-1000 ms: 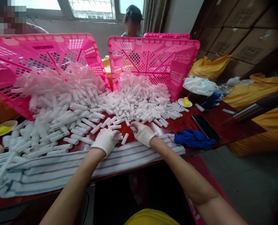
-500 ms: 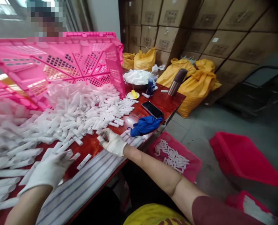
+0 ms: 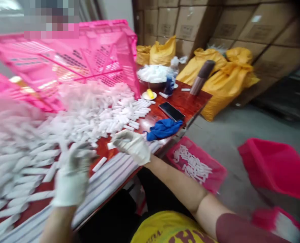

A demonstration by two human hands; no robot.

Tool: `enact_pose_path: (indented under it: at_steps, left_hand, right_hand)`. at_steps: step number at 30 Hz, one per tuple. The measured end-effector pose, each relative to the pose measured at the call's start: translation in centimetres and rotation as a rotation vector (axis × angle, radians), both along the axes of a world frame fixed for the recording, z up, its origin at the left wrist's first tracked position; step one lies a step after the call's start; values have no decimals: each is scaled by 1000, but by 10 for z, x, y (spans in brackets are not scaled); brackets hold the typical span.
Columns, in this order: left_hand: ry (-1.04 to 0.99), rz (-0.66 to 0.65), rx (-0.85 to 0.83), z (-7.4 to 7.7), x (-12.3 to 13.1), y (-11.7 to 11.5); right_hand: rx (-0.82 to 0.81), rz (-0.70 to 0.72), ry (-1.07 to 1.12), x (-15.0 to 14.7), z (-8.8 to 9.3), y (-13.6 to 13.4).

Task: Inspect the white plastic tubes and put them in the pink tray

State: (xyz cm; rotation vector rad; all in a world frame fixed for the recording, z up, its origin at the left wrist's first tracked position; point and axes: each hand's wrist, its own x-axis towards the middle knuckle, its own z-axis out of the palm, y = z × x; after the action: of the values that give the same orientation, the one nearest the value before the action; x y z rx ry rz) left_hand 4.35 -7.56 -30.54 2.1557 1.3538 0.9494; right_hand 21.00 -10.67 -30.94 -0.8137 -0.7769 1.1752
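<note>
My left hand (image 3: pixel 72 177), in a white glove and blurred by motion, is over the near edge of the pile of white tubes (image 3: pixel 89 123). Its fingers are curled in, and what they hold, if anything, cannot be made out. In a matching glove, my right hand (image 3: pixel 132 145) is closed above the table beside the blue cloth (image 3: pixel 164 129). The end of a white tube (image 3: pixel 111 145) sticks out at its fingertips. Between the hands, a single tube (image 3: pixel 99 164) lies by the striped towel (image 3: pixel 115 173) along the table edge.
A pink crate (image 3: pixel 94 64) lies tipped behind the pile. On the table are a phone (image 3: pixel 172 111), a small dish (image 3: pixel 149 95), a heaped bowl (image 3: pixel 153 82) and a flask (image 3: pixel 202 77). Below stand a pink bin (image 3: pixel 217 172) with tubes and a red bin (image 3: pixel 276 168). A person is beyond the crate.
The view has shifted, so the table sits further right. My left hand has lifted off the tubes and turned more upright. My right hand has drawn back slightly, still with the tube.
</note>
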Motion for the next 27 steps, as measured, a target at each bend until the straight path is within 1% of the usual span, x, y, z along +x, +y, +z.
enact_pose_path:
  at_steps: [2, 4, 7, 9, 10, 12, 14, 16, 17, 20, 22, 25, 27]
  left_hand:
    - [-92, -65, -156, 0, 7, -13]
    - [-163, -79, -246, -7, 15, -19]
    - [-233, -74, -306, -25, 16, -22]
    - [-240, -68, -335, -33, 12, -24]
    - [-231, -73, -346, -34, 9, -25]
    - [-212, -92, -356, -33, 7, -29]
    - [-189, -100, -358, -27, 9, -32]
    - [-188, -92, -382, -24, 13, -36]
    - [-201, -84, -401, -24, 15, -36]
    - [-255, -44, -423, -27, 17, -36]
    - [-244, -1, -362, -29, 16, -35]
    - [-167, 39, -259, -27, 15, -33]
    - [-139, 15, -265, -25, 15, -34]
  right_hand:
    - [-47, -8, -41, 3, 9, 2]
    - [-57, 2, -155, 5, 13, 3]
    - [-69, -2, -349, 8, 13, 5]
    - [-92, 16, -509, 12, 12, 6]
    - [-102, 37, -601, 13, 13, 7]
    - [-85, 123, -773, 13, 14, 7]
    - [-25, 219, -855, 11, 16, 7]
    - [33, 288, -816, 7, 15, 6]
    - [46, 280, -759, 5, 13, 6]
    - [37, 123, -547, 3, 3, 4]
    - [-3, 43, -449, 3, -6, 2]
    - [-67, 25, -418, 0, -14, 2]
    - [-86, 23, -430, -2, -16, 3]
